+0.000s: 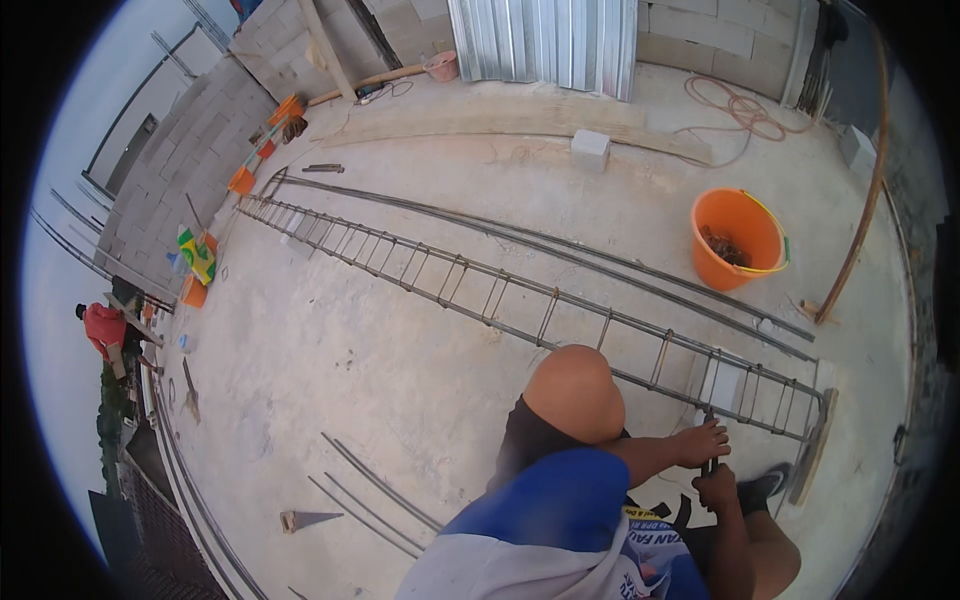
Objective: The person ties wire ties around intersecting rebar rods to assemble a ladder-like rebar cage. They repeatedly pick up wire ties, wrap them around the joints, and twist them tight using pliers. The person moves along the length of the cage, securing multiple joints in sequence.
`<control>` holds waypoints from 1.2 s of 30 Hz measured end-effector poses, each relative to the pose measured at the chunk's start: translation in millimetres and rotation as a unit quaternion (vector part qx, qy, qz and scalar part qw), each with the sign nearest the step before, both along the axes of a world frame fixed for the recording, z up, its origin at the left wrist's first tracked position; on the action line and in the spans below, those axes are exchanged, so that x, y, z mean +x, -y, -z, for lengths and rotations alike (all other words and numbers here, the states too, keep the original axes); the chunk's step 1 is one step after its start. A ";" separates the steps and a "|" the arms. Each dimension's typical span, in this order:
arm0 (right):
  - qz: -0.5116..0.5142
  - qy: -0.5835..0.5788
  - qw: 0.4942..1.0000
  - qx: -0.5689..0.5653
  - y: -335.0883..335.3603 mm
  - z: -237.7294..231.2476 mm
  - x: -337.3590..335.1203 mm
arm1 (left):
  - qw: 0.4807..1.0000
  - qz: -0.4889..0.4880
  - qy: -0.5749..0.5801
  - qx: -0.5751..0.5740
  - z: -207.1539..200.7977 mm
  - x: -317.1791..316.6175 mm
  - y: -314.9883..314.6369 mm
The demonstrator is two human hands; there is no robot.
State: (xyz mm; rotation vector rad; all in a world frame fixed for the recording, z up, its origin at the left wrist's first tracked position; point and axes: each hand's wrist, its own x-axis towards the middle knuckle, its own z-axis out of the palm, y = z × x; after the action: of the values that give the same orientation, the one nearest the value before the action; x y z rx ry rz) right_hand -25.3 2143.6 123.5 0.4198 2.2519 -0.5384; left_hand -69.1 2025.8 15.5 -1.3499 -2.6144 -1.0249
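A long ladder-shaped rebar cage [460, 290] of grey bars and square stirrups stretches from the far left to the near right. At its near end, my left hand [700, 444] is closed around the upper part of a dark pliers-like tool [711, 465]. My right hand [714, 488] grips the same tool lower down, just below the left. The tool's head meets the cage's near long bar beside a pale block [727, 380]; its jaws are too small to make out. My left knee [575, 393] is bent beside the cage.
Loose long bars [560, 248] lie behind the cage. An orange bucket [735, 240] stands at right, near a rusty pole [862, 200]. A wood piece [815, 450] lies at the cage's end. Shorter rods [375, 490] and a trowel [308, 520] lie left; a person in red [103, 330] is beyond.
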 end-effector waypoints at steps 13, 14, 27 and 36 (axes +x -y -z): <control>-0.148 -0.063 0.987 0.019 16.8 -51.2 -17.9 | 0.999 0.004 0.034 -0.020 16.8 -9.3 0.1; -0.197 -0.085 0.974 0.066 7.5 -29.3 -12.3 | 0.998 0.022 0.040 -0.041 14.5 -12.0 -4.6; 0.313 0.194 0.780 -0.506 -28.3 34.6 8.9 | 0.998 -0.007 0.049 0.029 7.7 -1.5 23.2; -0.203 -0.077 0.964 0.151 21.1 -54.0 -12.8 | 0.983 0.108 0.110 -0.101 -21.8 -38.7 1.5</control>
State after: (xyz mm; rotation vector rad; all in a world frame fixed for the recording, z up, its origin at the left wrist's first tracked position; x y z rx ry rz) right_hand -38.1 2122.5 177.5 0.0552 2.4877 -0.0123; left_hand -107.8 2024.4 37.3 -1.6871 -2.8479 -1.0085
